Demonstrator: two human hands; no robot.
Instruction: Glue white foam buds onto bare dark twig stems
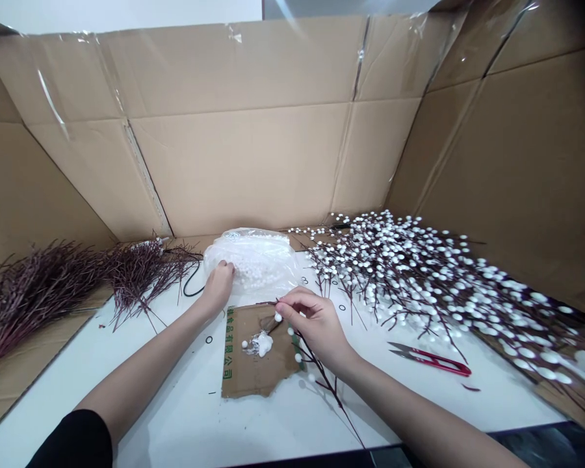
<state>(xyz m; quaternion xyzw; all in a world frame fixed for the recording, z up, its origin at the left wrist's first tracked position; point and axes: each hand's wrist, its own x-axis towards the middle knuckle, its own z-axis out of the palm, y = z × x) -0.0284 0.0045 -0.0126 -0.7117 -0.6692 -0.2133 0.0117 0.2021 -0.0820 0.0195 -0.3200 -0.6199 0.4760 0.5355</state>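
My right hand pinches a dark brown artificial twig between thumb and fingers. A few white berries sit on this twig, and its stem slants down toward the table's front edge. At the clear plastic bag of small white berries, my left hand has its fingers drawn together; what lies between them is hidden. Below both hands rests a torn cardboard piece with green print. A blob of white glue lies on it, with a loose white berry beside the blob.
Bare brown twigs are heaped at the left. Many white-berried branches spread over the right side. Red-handled thread snips lie on the white tabletop. Tall cardboard walls enclose the back and sides.
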